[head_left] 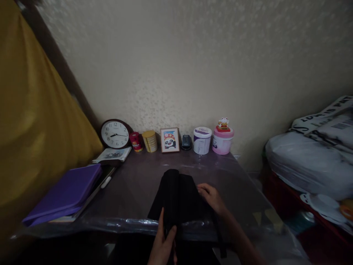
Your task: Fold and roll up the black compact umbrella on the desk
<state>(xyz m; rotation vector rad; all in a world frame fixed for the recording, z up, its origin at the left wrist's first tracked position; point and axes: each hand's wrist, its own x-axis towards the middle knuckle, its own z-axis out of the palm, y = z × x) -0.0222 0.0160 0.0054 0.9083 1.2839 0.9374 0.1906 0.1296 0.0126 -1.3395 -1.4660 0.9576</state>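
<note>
A black folding umbrella (171, 195), its dark cloth hanging loose in flaps on both sides of a central roll, lies over the front part of the table. Around its lower end is my left hand (163, 241), closed, with the thumb and a finger along the roll. My right hand (211, 198) pinches the edge of the right-hand flap, fingers closed. A dark strap (220, 239) hangs down below my right forearm. The handle is mostly hidden by my left hand and the dark background.
The table (132, 191) has a plastic cover. Along the wall stand a clock (115, 134), a red can (136, 142), a yellow tin (150, 141), a picture frame (170, 140) and two tubs (202, 141). Purple folder (66, 191) at left; wrapped bundles (306, 158) at right.
</note>
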